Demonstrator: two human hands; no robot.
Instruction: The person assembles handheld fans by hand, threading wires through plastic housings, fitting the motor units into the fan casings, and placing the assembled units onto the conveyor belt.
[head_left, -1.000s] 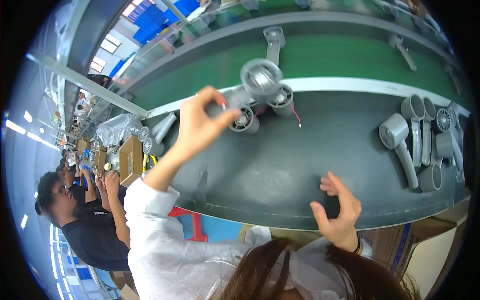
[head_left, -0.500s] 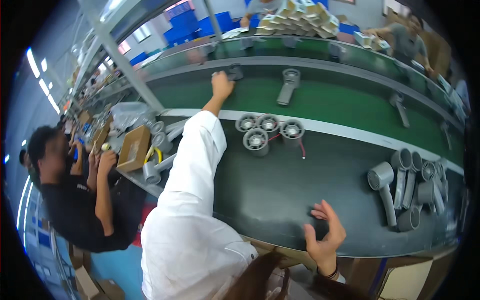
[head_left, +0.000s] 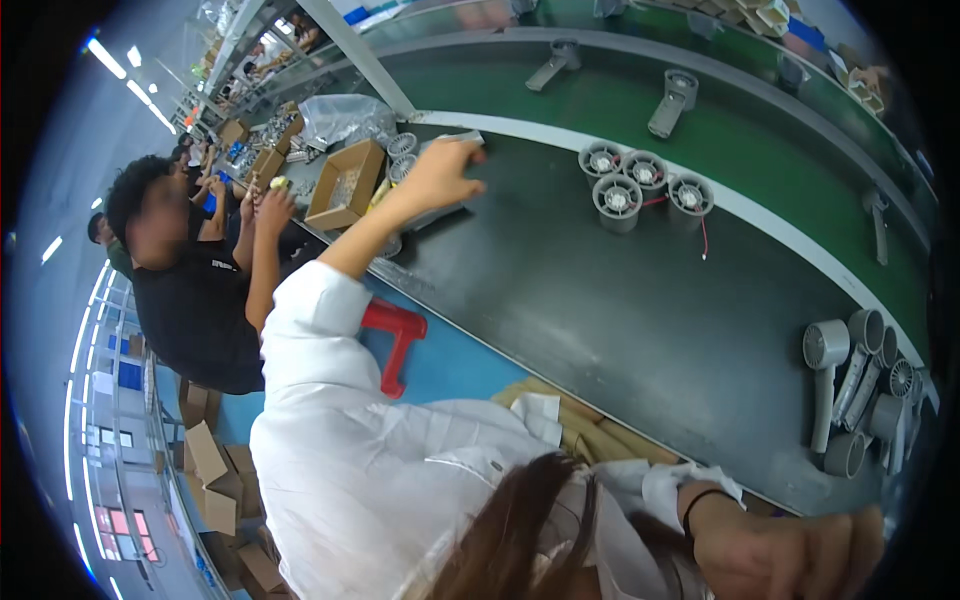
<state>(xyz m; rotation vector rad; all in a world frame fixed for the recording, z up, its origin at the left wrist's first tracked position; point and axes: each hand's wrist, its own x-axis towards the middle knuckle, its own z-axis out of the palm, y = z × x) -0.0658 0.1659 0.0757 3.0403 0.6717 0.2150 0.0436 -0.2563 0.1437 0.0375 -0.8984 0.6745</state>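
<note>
My left hand [head_left: 446, 178] hangs over the far-left part of the dark table [head_left: 560, 290], thumb and fingers apart, holding nothing. Beside and behind it are grey round-headed housings [head_left: 402, 146] and a grey handle-shaped piece [head_left: 438, 217], partly hidden by my forearm. My right hand [head_left: 790, 555] is at the lower right, close to my body below the table's near edge; its fingers are smeared and partly cut off. Several round grey fan units [head_left: 617, 201], one with a red wire, stand near the table's far edge. Grey handheld-fan bodies [head_left: 826, 345] are grouped at the right end.
Beyond a white rail [head_left: 560, 132] runs a green conveyor belt [head_left: 610, 95] carrying grey fan bodies [head_left: 674, 103]. At the left, a person in black [head_left: 195, 290] works by a cardboard box [head_left: 345, 185] and a plastic bag [head_left: 345, 122]. A red stool [head_left: 398, 340] stands below the table.
My left hand has come back from the belt to the table's left end. My right hand has dropped from above the near edge toward my body. The view has swung left.
</note>
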